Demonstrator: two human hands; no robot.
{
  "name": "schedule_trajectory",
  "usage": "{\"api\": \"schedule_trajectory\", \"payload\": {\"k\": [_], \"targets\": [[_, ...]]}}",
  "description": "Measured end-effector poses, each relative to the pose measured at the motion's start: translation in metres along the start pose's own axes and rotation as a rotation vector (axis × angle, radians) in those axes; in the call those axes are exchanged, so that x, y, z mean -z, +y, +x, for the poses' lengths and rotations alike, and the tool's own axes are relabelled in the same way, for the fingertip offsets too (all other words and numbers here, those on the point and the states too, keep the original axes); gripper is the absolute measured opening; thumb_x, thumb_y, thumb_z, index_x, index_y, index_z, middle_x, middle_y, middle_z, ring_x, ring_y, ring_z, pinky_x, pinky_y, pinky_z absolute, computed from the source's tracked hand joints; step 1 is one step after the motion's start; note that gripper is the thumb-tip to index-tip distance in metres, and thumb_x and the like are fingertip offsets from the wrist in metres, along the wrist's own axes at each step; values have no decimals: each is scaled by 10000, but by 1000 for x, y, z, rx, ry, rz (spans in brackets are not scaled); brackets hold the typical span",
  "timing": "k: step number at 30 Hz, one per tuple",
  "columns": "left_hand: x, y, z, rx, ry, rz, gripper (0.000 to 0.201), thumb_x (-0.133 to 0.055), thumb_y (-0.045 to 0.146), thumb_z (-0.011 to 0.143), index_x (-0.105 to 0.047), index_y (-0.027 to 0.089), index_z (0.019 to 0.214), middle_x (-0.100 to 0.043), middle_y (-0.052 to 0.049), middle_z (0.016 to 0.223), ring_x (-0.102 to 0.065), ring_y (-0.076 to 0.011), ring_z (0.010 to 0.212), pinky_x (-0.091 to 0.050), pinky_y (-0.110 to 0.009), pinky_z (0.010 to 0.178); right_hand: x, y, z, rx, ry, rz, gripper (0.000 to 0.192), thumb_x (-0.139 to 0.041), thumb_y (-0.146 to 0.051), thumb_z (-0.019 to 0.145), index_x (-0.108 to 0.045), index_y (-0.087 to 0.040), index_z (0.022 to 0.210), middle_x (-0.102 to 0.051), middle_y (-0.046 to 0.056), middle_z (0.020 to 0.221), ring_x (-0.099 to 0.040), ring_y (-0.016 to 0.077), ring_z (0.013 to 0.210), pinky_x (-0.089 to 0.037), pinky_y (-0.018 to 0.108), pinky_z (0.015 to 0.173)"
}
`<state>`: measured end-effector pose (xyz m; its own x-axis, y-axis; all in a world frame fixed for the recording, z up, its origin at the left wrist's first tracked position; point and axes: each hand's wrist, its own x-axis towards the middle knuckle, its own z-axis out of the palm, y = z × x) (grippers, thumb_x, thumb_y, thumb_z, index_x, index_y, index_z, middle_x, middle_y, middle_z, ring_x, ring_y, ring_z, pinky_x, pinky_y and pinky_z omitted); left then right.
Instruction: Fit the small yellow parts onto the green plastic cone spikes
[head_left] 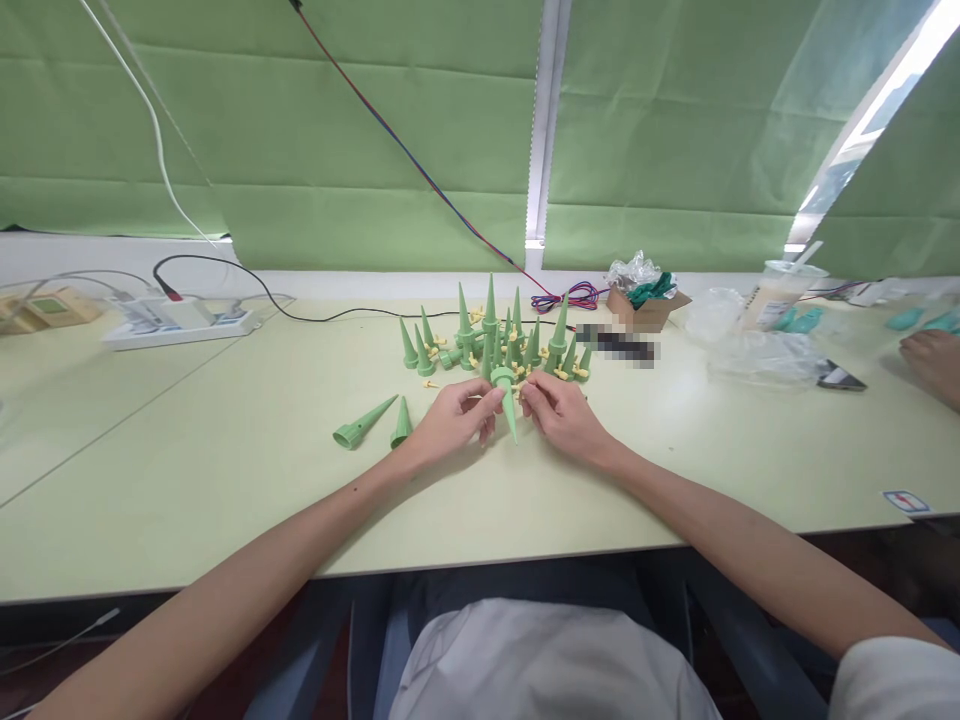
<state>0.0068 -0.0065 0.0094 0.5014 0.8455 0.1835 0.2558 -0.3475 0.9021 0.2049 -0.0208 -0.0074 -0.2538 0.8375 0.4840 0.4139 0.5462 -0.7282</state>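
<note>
Left hand: the left hand pinched the wide top of a green cone, fingers curled.
Right hand: the right hand met it from the other side, fingertips pinching at the same top; the cone's tip pointed toward the person.
Done: 2 loose cones lay just left of the left hand.
Left: a cone cluster with small yellow pieces stood just beyond both hands.
Around: a cardboard box and plastic bags sat far right of the right hand; nothing blocked the hands.
</note>
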Motion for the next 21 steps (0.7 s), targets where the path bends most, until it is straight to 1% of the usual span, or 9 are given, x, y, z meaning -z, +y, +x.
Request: {"api": "schedule_trajectory", "payload": {"k": [3, 6, 8, 11, 15, 19, 21], "targets": [[0, -1, -1, -17, -2, 40, 388, -553, 549, 901, -534, 187, 765, -592, 13, 594, -570, -136, 528, -469, -269, 574, 0, 0, 0, -31, -17, 50, 399, -375, -475, 1007, -448, -218, 710, -516, -4, 621, -452, 138, 554, -359, 283, 574], [0, -4, 0, -41, 31, 72, 338, -598, 499, 885, -512, 192, 771, -556, 27, 577, -536, -125, 516, -441, -253, 526, -1, -1, -1, -51, -29, 83, 411, -376, -493, 1003, -398, -225, 692, -484, -11, 588, -439, 136, 536, -359, 284, 555], [-1, -6, 0, -80, 64, 79, 330, -629, 465, 868, -475, 197, 753, -547, 29, 590, -527, -119, 516, -433, -245, 501, -3, -2, -1, -64, -38, 93, 425, -375, -506, 1000, -373, -227, 680, -471, -13, 574, -434, 132, 525, -355, 283, 542], [-2, -6, 1, -156, 113, 116, 335, -647, 419, 858, -446, 195, 710, -547, 24, 608, -522, -112, 523, -450, -244, 507, -4, -4, -1, -80, -48, 118, 443, -377, -537, 992, -362, -228, 675, -459, -18, 563, -434, 125, 510, -347, 277, 520], [-2, -2, 0, -211, 168, 195, 289, -646, 362, 861, -493, 184, 691, -546, 16, 616, -527, -110, 540, -473, -245, 537, -5, -5, -1, -102, -67, 176, 459, -375, -564, 986, -376, -225, 676, -442, -29, 550, -422, 113, 480, -338, 271, 498], [-3, -1, -1, -217, 178, 230, 219, -632, 358, 868, -575, 177, 758, -561, 7, 664, -544, -110, 554, -483, -245, 544, -5, -5, 0, -108, -69, 192, 459, -374, -558, 990, -377, -224, 675, -433, -35, 546, -413, 107, 472, -337, 268, 496], [-3, -2, 0, -207, 180, 236, 217, -624, 372, 871, -587, 174, 790, -573, 0, 700, -543, -109, 561, -489, -248, 545, -6, -4, 1, -102, -58, 181, 452, -374, -546, 995, -382, -222, 680, -444, -32, 554, -416, 107, 480, -341, 265, 502]]}}
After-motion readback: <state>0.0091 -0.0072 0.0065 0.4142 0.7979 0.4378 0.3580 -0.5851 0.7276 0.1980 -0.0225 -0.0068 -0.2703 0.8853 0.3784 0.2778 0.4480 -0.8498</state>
